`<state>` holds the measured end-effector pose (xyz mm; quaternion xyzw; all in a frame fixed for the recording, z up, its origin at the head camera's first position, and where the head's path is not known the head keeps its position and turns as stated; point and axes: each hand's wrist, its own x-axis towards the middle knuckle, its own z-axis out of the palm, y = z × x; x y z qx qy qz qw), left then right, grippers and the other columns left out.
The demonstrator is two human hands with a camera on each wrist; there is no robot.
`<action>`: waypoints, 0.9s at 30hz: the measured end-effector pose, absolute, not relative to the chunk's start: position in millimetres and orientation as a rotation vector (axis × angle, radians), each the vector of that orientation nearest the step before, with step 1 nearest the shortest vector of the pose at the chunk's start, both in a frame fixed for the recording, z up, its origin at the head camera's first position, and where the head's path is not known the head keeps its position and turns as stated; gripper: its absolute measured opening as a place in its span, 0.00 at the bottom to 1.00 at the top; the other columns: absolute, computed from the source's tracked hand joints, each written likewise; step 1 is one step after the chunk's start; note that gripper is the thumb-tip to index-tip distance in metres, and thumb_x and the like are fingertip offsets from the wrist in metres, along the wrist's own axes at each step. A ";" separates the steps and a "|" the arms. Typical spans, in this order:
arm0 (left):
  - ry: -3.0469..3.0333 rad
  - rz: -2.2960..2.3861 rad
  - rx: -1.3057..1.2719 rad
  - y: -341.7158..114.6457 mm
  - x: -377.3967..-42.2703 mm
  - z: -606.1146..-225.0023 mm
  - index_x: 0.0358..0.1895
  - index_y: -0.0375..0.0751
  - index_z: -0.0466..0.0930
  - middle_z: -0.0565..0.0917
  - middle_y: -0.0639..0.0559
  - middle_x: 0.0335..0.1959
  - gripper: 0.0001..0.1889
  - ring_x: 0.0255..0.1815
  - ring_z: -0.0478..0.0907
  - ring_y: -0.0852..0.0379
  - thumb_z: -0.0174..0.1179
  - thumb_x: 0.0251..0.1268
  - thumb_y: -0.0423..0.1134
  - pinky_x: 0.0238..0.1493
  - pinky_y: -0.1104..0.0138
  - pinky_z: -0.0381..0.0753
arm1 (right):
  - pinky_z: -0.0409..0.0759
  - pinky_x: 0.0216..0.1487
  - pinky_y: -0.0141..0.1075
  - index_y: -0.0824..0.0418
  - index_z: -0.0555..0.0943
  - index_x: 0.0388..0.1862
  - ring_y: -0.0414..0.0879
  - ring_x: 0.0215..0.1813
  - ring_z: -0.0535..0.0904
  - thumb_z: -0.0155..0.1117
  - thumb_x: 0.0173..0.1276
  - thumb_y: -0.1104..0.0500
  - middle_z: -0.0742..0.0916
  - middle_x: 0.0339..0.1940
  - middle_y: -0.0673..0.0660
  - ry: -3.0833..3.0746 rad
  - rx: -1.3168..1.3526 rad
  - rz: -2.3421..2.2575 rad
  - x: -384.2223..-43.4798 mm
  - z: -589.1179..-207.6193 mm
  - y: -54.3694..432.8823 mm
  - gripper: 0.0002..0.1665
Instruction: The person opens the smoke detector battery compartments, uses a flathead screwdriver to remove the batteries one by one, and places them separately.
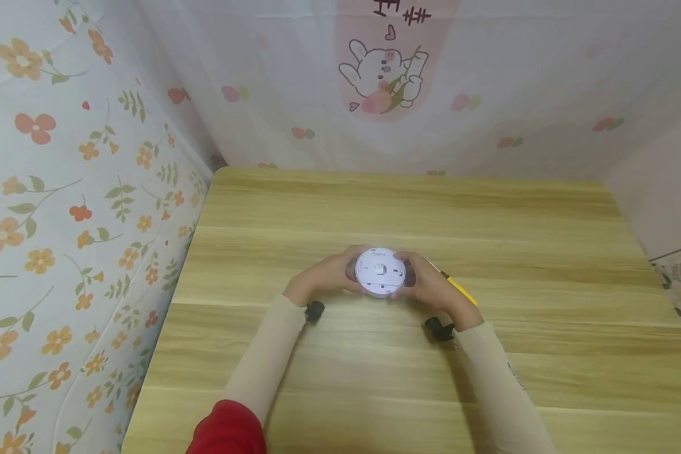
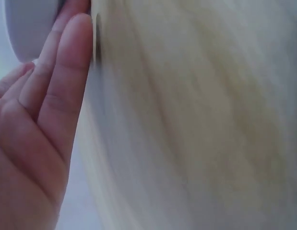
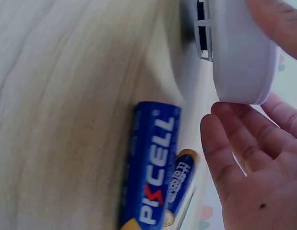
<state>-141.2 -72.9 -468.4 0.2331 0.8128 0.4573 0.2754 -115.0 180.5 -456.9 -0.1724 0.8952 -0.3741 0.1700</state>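
Observation:
A white, round smoke detector (image 1: pixel 380 271) is held level between both hands over the middle of the table, its printed back facing up. My left hand (image 1: pixel 335 271) grips its left edge; in the left wrist view only a corner of the white casing (image 2: pixel 30 28) shows beside the fingers. From the other side my right hand (image 1: pixel 431 287) holds the rim. Dark slots line the detector's table-facing side in the right wrist view. Two blue batteries, a nearer one (image 3: pixel 153 163) and a farther one (image 3: pixel 181 184), lie near the right hand.
A yellow-handled tool (image 1: pixel 462 290) lies on the wooden table (image 1: pixel 318 391), partly hidden behind the right hand. Patterned cloth (image 1: pixel 284 82) hangs behind the table, and floral cloth (image 1: pixel 62 221) hangs along its left side.

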 end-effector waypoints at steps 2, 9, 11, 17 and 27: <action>2.168 1.254 0.610 -75.4 -140.8 -469.0 0.75 0.52 0.54 0.65 0.51 0.72 0.49 0.67 0.68 0.50 0.74 0.49 0.45 0.69 0.54 0.67 | 0.70 0.66 0.55 0.67 0.63 0.68 0.63 0.65 0.71 0.77 0.52 0.58 0.73 0.66 0.69 2.508 -0.453 -1.126 -114.5 -455.5 181.7 0.48; 2.045 1.448 0.449 -83.4 -139.0 -464.7 0.69 0.50 0.58 0.68 0.46 0.71 0.39 0.50 0.81 0.47 0.69 0.56 0.45 0.45 0.60 0.83 | 0.77 0.58 0.55 0.62 0.65 0.67 0.66 0.60 0.76 0.73 0.57 0.54 0.74 0.66 0.67 2.434 -0.336 -1.308 -115.2 -450.3 185.8 0.42; 2.010 1.513 0.405 -84.7 -138.6 -462.0 0.68 0.50 0.59 0.69 0.43 0.71 0.36 0.44 0.83 0.43 0.67 0.58 0.45 0.40 0.58 0.84 | 0.77 0.58 0.54 0.62 0.67 0.66 0.64 0.59 0.76 0.72 0.59 0.52 0.75 0.65 0.67 2.439 -0.307 -1.328 -115.5 -448.2 185.3 0.39; 1.995 1.624 0.406 -87.0 -137.3 -453.6 0.65 0.46 0.63 0.71 0.34 0.67 0.28 0.57 0.79 0.39 0.63 0.63 0.42 0.48 0.56 0.83 | 0.76 0.58 0.51 0.63 0.71 0.62 0.61 0.58 0.77 0.68 0.63 0.52 0.79 0.60 0.68 2.473 -0.283 -1.391 -115.2 -442.7 181.2 0.32; 1.999 1.650 0.464 -92.3 -134.7 -446.9 0.66 0.40 0.64 0.79 0.33 0.58 0.26 0.50 0.81 0.38 0.58 0.67 0.40 0.44 0.53 0.83 | 0.80 0.50 0.43 0.68 0.76 0.57 0.60 0.52 0.81 0.53 0.75 0.50 0.84 0.51 0.69 2.574 -0.247 -1.357 -116.7 -433.1 176.8 0.24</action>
